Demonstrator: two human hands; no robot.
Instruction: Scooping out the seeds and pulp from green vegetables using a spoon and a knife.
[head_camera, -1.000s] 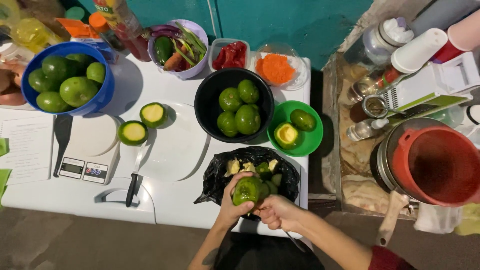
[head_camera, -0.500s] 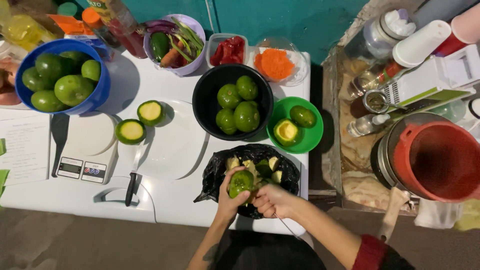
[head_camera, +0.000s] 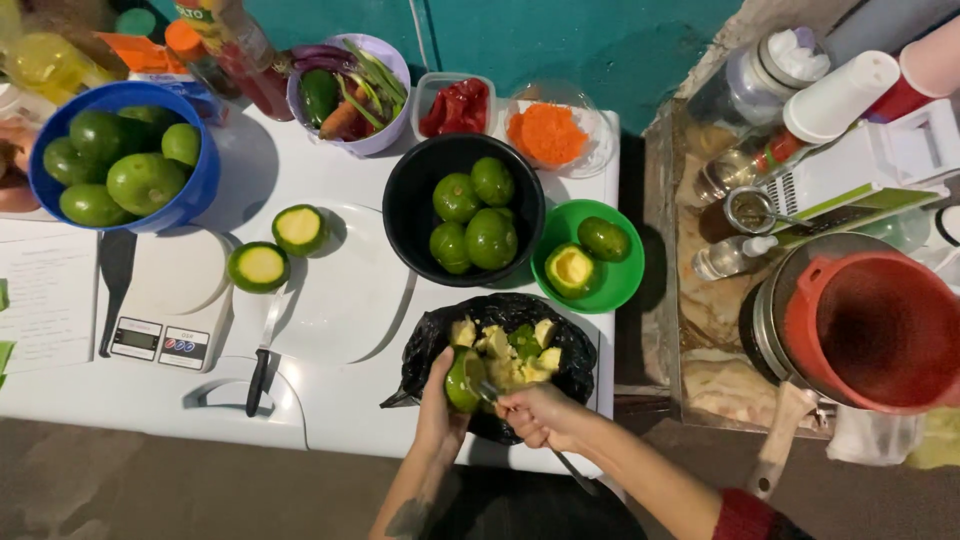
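Green avocado half (head_camera: 462, 380) gripped in left hand (head_camera: 440, 410); right hand (head_camera: 535, 415) clasps spoon (head_camera: 490, 393), scooping flesh over black bag (head_camera: 430, 350); next requires deeper leverage.

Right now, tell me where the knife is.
In the head view, the knife lies on the white table, left of centre. Its blade rests on the white plate, just right of the kitchen scale.

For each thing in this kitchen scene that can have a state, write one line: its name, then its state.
Left hand: gripping the green avocado half.
Right hand: holding a spoon against that half.
Black bag: open, holding pale scooped pieces.
Black bowl: holds whole green avocados.
Green bowl: holds two halves, one cut side up.
White plate: two cut halves on it.
Knife: lying flat, untouched.
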